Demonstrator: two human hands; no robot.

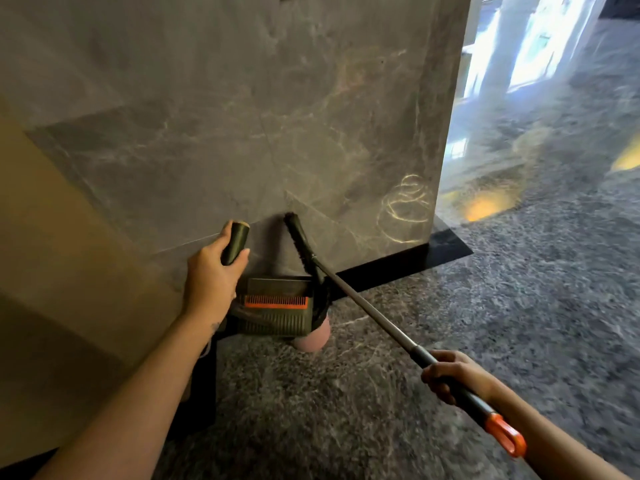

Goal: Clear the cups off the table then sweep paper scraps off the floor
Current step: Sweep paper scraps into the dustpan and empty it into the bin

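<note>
My left hand [211, 275] grips the dark top end of the dustpan handle [236, 243] close to the grey marble wall. Below it the olive dustpan [277, 315] with an orange comb strip [276, 301] stands at the foot of the wall. My right hand [450, 374] grips the broom pole [367, 306] near its orange end cap [506, 437]. The dark broom head [299, 242] rests against the wall just above the dustpan. A pink rounded object [313, 336] shows under the dustpan's right side. I see no cups or paper scraps.
A grey marble wall [259, 116] fills the upper view, with a black base strip [391, 263] along the floor. A tan panel [52, 254] stands at left. Speckled grey glossy floor [519, 306] stretches right, with bright window reflections at far right.
</note>
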